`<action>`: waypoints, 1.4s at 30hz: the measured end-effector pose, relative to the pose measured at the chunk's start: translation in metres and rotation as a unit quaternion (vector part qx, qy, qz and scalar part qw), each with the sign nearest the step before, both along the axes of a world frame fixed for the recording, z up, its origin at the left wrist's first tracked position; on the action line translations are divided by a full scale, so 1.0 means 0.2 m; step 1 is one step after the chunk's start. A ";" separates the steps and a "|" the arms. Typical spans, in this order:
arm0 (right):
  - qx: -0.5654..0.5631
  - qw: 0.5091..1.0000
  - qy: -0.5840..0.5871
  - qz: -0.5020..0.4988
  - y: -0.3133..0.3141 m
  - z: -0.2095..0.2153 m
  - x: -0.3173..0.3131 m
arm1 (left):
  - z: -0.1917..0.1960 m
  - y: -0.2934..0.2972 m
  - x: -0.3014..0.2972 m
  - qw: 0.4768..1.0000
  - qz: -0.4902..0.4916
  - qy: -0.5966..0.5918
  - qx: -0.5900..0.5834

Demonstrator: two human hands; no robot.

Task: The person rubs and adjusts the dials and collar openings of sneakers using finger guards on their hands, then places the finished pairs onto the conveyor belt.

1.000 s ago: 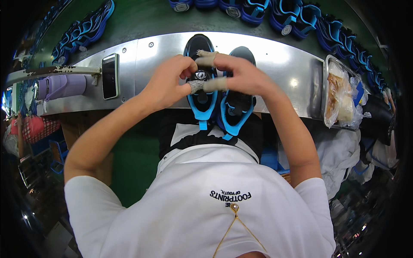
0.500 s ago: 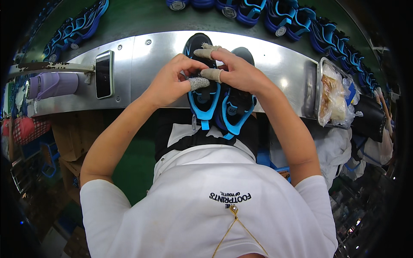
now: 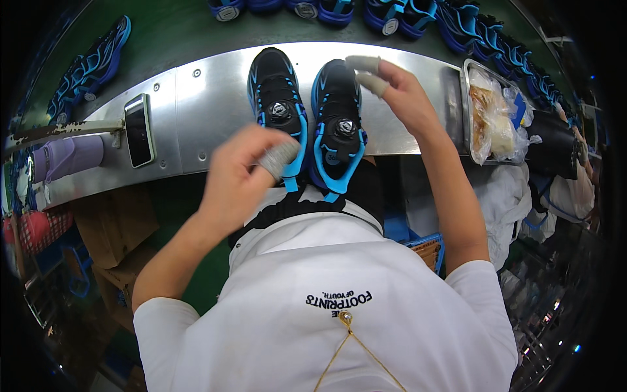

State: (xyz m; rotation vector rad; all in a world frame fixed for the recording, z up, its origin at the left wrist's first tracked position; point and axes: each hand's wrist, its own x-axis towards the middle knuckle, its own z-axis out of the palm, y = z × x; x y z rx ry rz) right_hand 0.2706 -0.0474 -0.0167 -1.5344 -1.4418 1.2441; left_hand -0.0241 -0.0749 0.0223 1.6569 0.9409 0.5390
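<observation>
Glossy black-and-blue dial-laced shoes, steel bench

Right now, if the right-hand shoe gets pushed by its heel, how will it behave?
The right shoe lies flat on its sole, so it probably slides rather than tips on the smooth metal shelf. Its heel overhangs the edge, so pulling may drop it. The left shoe alongside likely gets nudged.

A phone, a tray of bags — blue shoes beyond.

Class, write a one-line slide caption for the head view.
Two black-and-blue dial-closure shoes on a steel bench, left hand and right hand alongside.
</observation>
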 end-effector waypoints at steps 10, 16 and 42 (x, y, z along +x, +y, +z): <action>0.190 0.962 -0.151 0.126 -0.25 0.07 -0.22 | -0.10 -0.17 0.37 0.823 0.095 -0.203 -0.523; 0.002 0.982 0.068 0.177 -0.23 0.10 -0.12 | -0.07 -0.19 0.40 0.834 0.116 -0.170 -0.512; 0.058 0.997 -0.019 -0.043 -0.27 -0.04 0.07 | 0.08 -0.12 0.27 0.875 0.009 -0.083 -0.476</action>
